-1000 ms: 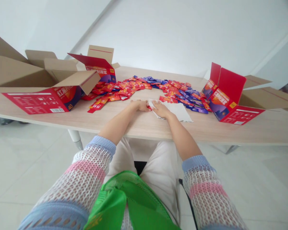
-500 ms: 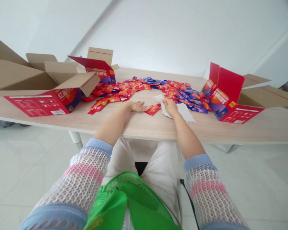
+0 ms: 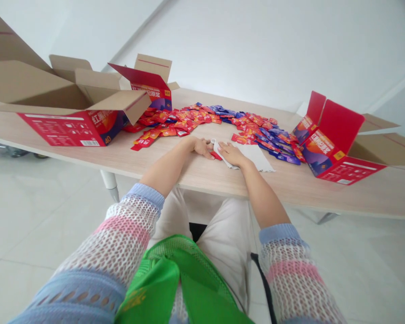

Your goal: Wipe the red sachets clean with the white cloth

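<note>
A white cloth [image 3: 256, 156] lies on the wooden table [image 3: 202, 176], its left edge curled up. Palm down, my right hand [image 3: 231, 154] rests on that left part with its fingers spread. A red packet [image 3: 216, 155] shows between my hands, partly covered by the cloth and fingers. Just left of it, my left hand [image 3: 203, 147] touches the packet's side with its fingers bent; whether it grips the packet cannot be made out. Beyond both hands, red packets [image 3: 189, 118] and purple packets [image 3: 273, 137] lie in a curved heap.
An open red carton [image 3: 70, 130] stands on the left, with a smaller-looking open carton [image 3: 151, 92] behind it. Another open carton [image 3: 327, 150] stands on the right. A white wall [image 3: 256, 54] rises behind the table.
My right hand has flattened onto the cloth and moved slightly left. My left hand has bent its fingers by the packet, which is now largely covered. The view has tilted slightly.
</note>
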Available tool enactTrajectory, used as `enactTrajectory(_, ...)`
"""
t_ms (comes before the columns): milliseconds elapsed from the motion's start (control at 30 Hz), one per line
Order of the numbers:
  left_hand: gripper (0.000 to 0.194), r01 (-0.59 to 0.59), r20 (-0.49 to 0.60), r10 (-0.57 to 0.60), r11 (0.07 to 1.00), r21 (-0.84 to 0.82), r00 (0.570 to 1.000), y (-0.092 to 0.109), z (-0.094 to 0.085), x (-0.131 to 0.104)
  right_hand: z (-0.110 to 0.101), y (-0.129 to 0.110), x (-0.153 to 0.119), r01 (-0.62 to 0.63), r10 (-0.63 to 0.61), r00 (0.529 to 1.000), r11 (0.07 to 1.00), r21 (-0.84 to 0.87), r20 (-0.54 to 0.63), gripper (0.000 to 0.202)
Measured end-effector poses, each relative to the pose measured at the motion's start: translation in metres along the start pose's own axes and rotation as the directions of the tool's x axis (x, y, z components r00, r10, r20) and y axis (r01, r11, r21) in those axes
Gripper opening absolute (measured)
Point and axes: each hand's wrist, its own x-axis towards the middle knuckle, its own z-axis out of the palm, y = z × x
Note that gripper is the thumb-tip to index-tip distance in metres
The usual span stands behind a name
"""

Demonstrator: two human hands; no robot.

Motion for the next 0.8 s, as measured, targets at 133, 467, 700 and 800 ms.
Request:
enactTrajectory(133, 0.101, 0.023, 0.030, -0.022, 1.000, -0.013, 0.999, 0.006, -0.002, -0.007, 0.001, 0.013, 0.008, -0.121, 0.122, 0.992, 0.992, -0.034, 0.013, 0.068)
enactTrajectory(467, 0.101, -0.119, 0.093, 0.124, 0.991, -0.056, 0.988, -0.013, -0.010, -0.014, -0.005, 0.035, 0.008, -0.365, 0.355, 0.926, 0.928, -0.069, -0.126, 0.060)
enactTrajectory(700, 0.103, -0.026, -0.104, 0.014, 0.994, -0.111, 0.994, -0.007, 0.001, -0.009, -0.017, 0.035, -0.005, -0.192, 0.233, 0.901, 0.970, 0.147, -0.367, 0.079)
enactTrajectory(800, 0.124, 0.098, -0.108, -0.101, 0.995, -0.033, 0.989, -0.003, 0.001, 0.000, -0.015, 0.026, -0.008, -0.078, 0.140, 0.925, 0.980, 0.183, -0.353, 0.081)
